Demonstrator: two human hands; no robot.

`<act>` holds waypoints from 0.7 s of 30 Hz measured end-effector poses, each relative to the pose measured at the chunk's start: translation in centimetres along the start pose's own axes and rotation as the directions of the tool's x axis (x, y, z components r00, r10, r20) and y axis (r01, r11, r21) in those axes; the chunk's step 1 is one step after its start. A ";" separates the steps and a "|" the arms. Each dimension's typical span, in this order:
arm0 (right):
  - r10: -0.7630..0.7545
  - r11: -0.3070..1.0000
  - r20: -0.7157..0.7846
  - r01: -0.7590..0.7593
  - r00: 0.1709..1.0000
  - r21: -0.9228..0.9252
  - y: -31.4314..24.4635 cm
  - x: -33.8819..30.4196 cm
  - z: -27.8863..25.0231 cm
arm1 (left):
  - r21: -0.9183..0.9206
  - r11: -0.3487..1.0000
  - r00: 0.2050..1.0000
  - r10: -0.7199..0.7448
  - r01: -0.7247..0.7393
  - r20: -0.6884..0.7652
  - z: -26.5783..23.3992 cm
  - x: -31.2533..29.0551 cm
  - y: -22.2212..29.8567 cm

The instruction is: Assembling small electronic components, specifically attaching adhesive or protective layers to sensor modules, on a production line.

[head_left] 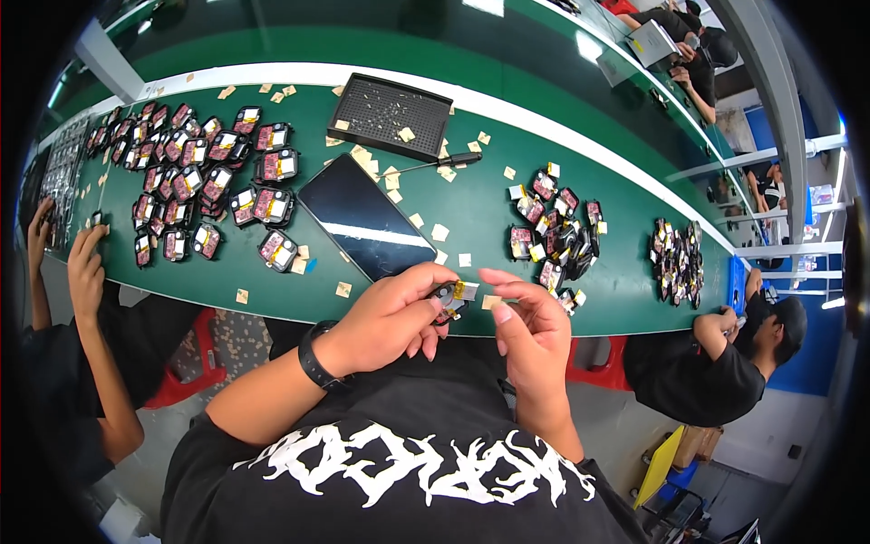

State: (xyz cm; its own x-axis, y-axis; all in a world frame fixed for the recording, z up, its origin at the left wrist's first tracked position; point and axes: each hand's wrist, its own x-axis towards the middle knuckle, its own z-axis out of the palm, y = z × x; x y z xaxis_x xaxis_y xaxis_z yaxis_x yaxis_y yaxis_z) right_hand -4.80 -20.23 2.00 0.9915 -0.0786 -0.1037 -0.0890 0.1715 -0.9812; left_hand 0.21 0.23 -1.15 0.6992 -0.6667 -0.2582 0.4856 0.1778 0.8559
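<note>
The left hand [385, 313] is clamped on a small black plastic device with yellow tape and a silvery patch [453, 300], held up over the near edge of the green tabletop [494, 213]. The right hand [536, 334] is just beside it, thumb and forefinger apart; a small square beige paper piece [491, 302] shows at the thumb tip, though whether they touch I cannot tell. Beyond the left hand lies a glossy dark rectangular panel [362, 213], then a black-handled screwdriver [464, 159] and a black perforated plastic tray [385, 118]. Similar black devices with reddish circuit boards gather in a large left group [275, 166] and smaller right groups [521, 241].
</note>
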 end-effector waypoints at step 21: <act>-0.599 0.256 0.458 0.700 0.656 -0.667 1.7 2.2 -1.3 | -0.043 0.997 0.996 -0.066 0.063 -0.058 0.3 0.7 0.2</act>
State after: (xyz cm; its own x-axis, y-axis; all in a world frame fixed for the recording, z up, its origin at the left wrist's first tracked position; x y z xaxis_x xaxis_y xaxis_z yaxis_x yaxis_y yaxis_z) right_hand -2.88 -21.35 -0.08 0.7477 0.2958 0.5945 0.6075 -0.6661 -0.4326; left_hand 0.64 -0.41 -1.03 0.6951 -0.6336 -0.3397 0.5509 0.1659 0.8179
